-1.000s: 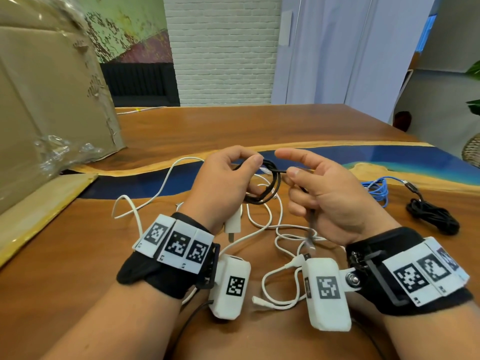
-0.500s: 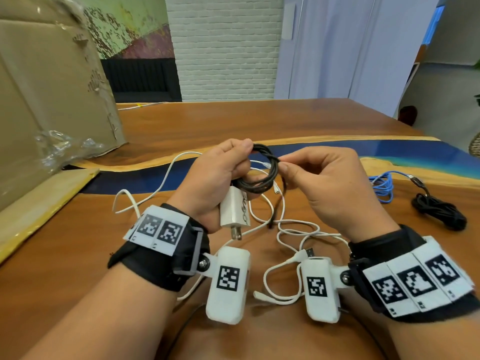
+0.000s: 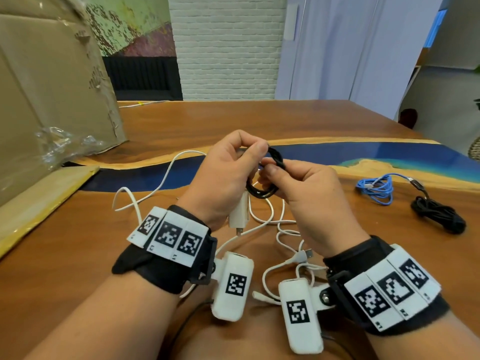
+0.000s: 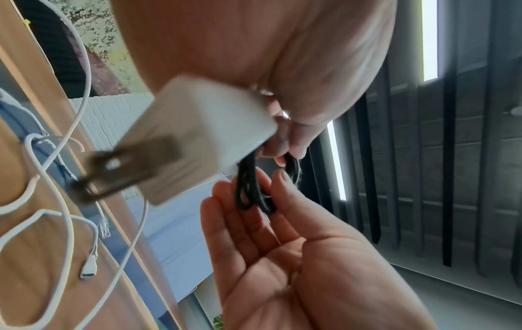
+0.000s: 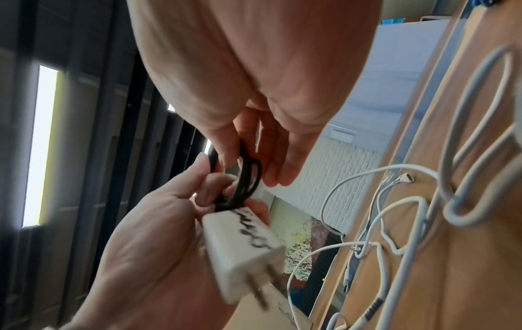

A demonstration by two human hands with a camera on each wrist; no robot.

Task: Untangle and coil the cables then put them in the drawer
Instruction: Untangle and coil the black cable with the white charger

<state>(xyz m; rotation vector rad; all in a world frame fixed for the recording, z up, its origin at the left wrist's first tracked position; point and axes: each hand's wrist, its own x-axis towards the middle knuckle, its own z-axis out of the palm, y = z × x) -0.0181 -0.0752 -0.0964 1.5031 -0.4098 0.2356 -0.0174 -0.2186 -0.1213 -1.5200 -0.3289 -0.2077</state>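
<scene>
L hand (image 3: 223,175) grips a coiled black cable (image 3: 262,189) and white plug adapter (image 3: 239,213) above the wooden table (image 3: 78,255); R hand (image 3: 306,193) pinches the coil's top. White cables (image 3: 270,224) sprawl beneath; blue cable (image 3: 375,189), black bundle (image 3: 439,213) at 3 o'clock.

- Your head view is bright and evenly lit, bowed at the edges.
- Your wrist views blur the white charger (image 4: 197,134); ceiling light strips (image 5: 39,145) glare.
</scene>
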